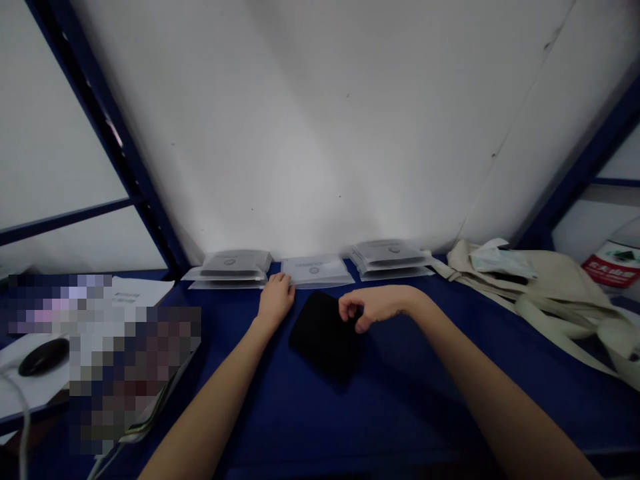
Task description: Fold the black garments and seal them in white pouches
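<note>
A flat, dark black item (320,337), perhaps folded cloth or a soft pouch, is in front of me at the middle of the blue table, its details lost in the dim light. My right hand (380,305) is at its upper right edge, the fingers curled and the thumb beneath, seemingly pinching that edge. To the left, my left hand (277,299) lies on the tabletop with its fingers stretched out, holding nothing. Its fingertips are by the lower left corner of a frosted plastic bag (315,270) with a printed round mark.
Stacked frosted bags stand along the wall, one pile on the left (233,263) and one on the right (390,255). A beige cloth bag (555,273) with straps lies at right. Papers (140,292) and a black mouse (44,357) are at left.
</note>
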### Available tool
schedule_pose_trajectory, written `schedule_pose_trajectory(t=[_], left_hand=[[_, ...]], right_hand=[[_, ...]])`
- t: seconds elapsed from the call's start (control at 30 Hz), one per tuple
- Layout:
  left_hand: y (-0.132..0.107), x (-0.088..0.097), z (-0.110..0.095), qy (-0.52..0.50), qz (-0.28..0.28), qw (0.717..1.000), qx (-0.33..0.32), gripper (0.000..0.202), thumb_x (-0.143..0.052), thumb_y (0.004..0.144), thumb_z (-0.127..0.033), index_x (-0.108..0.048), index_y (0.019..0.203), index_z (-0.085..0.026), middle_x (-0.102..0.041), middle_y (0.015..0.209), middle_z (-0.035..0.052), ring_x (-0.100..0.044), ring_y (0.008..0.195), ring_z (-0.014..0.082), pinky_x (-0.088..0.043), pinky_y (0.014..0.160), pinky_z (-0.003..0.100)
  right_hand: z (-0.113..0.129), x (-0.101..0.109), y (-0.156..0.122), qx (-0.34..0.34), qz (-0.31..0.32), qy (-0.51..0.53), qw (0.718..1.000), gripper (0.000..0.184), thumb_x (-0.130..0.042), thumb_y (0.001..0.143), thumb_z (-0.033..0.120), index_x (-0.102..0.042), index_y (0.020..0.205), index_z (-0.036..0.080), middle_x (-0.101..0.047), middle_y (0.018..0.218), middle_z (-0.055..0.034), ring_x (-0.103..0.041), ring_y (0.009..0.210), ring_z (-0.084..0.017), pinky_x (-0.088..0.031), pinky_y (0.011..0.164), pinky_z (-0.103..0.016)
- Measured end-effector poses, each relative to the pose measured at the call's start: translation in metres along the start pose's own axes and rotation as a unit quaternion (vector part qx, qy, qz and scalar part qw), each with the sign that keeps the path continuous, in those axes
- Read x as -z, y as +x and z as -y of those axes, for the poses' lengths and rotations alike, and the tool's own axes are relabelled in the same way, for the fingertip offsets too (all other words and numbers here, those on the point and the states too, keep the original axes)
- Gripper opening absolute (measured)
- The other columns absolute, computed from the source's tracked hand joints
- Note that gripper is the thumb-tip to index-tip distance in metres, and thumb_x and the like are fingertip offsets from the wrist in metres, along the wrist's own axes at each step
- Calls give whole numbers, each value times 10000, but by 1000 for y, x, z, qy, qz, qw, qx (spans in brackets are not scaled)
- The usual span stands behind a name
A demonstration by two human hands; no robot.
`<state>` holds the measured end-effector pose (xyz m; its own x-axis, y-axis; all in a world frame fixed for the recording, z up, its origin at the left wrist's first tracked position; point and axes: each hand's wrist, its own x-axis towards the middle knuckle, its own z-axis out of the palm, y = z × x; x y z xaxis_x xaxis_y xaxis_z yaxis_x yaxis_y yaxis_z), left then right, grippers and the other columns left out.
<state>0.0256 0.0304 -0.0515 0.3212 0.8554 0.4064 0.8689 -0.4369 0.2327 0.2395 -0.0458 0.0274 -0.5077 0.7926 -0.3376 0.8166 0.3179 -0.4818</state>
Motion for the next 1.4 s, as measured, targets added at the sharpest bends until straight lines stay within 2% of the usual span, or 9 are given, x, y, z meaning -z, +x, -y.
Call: schedule_pose_trajectory(t=[0.13, 0.33, 0.67, 0.8, 0.97, 1.07, 1.23, 1.3, 1.4], left_hand=[[-3, 12, -17, -69, -24, 995, -72, 180, -447, 850, -158, -606, 933, -174, -601, 1036, 93, -520, 1032, 220, -423, 893, 323], [-16, 26, -54, -194, 150, 960, -138, 317, -410, 878, -367, -588, 695, -178, -576, 674, 12, -515, 637, 142, -400, 617, 246], [-22, 34, -60, -319, 219, 921, -42, 463, -459, 807, -576, -609, 994, -180, -671, 975, 72, -604, 843, 206, -444, 739, 291], [-22, 31, -59, -349, 247, 904, -35, 439, -646, 687, -306, -572, 1099, -176, -643, 1091, 68, -598, 951, 216, -453, 833, 311], [-13, 37, -59, -402, 266, 872, 82, 296, -488, 699, -121, -606, 969, -156, -646, 790, 22, -584, 636, 140, -465, 613, 259], [-2, 45, -41, -388, 139, 890, 197, 220, -453, 744, -161, -590, 915, -143, -602, 726, 30, -572, 642, 152, -461, 617, 273], [8, 55, 1, -298, -261, 888, 232, 338, -481, 743, -174, -500, 1080, -148, -573, 1047, 90, -569, 876, 173, -455, 816, 323], [8, 58, 8, -288, -306, 883, 210, 293, -456, 758, -178, -516, 1043, -161, -574, 1052, 83, -569, 875, 169, -461, 812, 322], [7, 57, 4, -273, -235, 922, 143, 198, -426, 778, -164, -566, 918, -166, -616, 928, 56, -581, 842, 169, -467, 789, 309]], right_hand=[[-4, -1, 0, -148, -107, -88, 979, 165, -699, 573, 200, -603, 707, 204, -586, 705, -12, -516, 598, -155, -344, 480, -247], [1, 2, -2, -201, -91, -103, 970, 220, -595, 706, 328, -537, 538, 200, -521, 531, -2, -451, 480, -133, -312, 470, -271], [12, -8, 10, -80, -83, 189, 975, 313, -485, 830, 366, -579, 597, 179, -608, 572, -22, -555, 565, -132, -404, 553, -247], [16, -10, 14, -46, -131, 239, 961, 267, -484, 843, 345, -588, 664, 176, -613, 633, -17, -558, 605, -120, -415, 576, -237], [17, -6, 14, 25, -230, 240, 943, 250, -450, 851, 309, -581, 693, 166, -505, 562, 25, -474, 531, -93, -384, 555, -228], [14, -4, 15, 16, -275, 206, 939, 271, -427, 858, 318, -565, 678, 169, -481, 542, 30, -453, 505, -91, -370, 537, -227], [10, -3, 16, -36, -305, 107, 946, 263, -436, 846, 301, -587, 675, 170, -558, 581, -4, -511, 548, -118, -379, 551, -242], [10, -4, 17, -46, -311, 55, 948, 237, -460, 833, 281, -609, 688, 167, -600, 619, -21, -542, 593, -139, -392, 579, -256], [10, -11, 21, -11, -295, 13, 955, 163, -529, 808, 257, -655, 842, 160, -676, 852, -67, -594, 751, -172, -436, 693, -281]])
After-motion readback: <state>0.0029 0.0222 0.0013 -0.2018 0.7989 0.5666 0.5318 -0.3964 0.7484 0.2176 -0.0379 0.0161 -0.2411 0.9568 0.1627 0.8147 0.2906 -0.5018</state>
